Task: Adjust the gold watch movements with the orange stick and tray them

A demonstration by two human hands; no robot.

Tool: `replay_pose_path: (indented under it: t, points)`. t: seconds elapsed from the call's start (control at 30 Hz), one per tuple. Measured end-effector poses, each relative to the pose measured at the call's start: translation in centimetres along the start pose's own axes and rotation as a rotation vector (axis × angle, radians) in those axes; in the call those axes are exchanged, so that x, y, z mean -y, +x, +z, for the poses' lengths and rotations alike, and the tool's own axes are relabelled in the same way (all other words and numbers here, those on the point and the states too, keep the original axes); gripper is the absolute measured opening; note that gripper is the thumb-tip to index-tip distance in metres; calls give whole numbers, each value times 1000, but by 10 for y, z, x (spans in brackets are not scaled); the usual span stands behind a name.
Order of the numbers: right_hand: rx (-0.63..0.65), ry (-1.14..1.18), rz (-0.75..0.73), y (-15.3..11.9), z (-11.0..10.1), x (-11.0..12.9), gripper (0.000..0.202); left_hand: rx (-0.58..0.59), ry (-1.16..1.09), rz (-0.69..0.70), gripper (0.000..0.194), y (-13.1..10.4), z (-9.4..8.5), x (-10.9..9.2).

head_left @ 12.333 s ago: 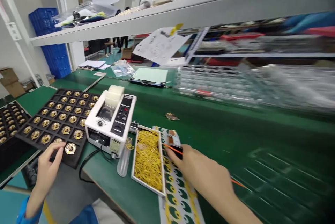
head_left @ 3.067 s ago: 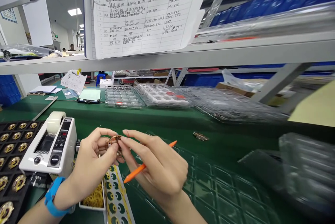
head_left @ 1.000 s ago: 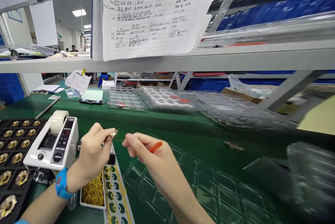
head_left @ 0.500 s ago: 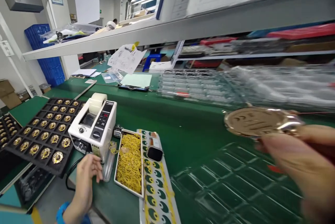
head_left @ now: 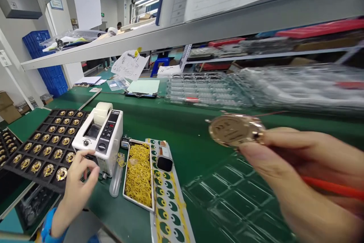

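Note:
My right hand pinches a round rose-gold metal disc between thumb and fingers, above the green bench. The disc's flat face, with a CE mark and small print, is turned toward me; a thin wire-like strand shows behind it. A slim red rod lies across the same palm. At the left, my left hand is at the front of a white automatic tape dispenser, fingers curved and thumb apart. Nothing shows in it; whether a fingertip touches the dispenser I cannot tell.
A black compartment tray of gold round parts lies left. Beside the dispenser stand a clear tube, a white box of yellow rings and a sticker sheet with a smartwatch-like piece. Clear blister trays lie right; a shelf crosses above.
My right hand has moved left with the disc, bringing the red rod into view. My left hand has risen and shifted left to the dispenser's front, its fingers spreading.

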State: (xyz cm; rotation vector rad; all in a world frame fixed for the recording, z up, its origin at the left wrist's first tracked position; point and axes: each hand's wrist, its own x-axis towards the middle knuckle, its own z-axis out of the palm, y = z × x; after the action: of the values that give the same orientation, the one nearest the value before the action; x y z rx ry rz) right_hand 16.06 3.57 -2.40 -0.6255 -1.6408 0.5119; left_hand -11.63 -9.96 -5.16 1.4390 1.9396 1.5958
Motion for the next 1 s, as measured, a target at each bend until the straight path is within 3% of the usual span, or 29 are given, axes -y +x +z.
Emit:
replay_pose_path:
  t: [0.1,0.17,0.3,0.47,0.57,0.67,1.0]
  points:
    - [-9,-97,0,14,7,27,19,264,310,128,17,13,-5,-23]
    - [53,-35,10,22,8,38,26,307,321,176,20,23,-6,-41]
    - [184,164,167,26,7,42,39,318,50,350,22,36,4,-83]
    - [339,314,325,25,5,38,43,527,-285,377,25,47,45,-119]
    - [402,401,357,24,4,39,41,618,-357,326,26,56,68,-121]
    - [471,473,369,23,3,39,39,676,-393,292,26,62,79,-116]
    - [490,524,381,19,4,35,34,685,-386,271,24,62,79,-110]
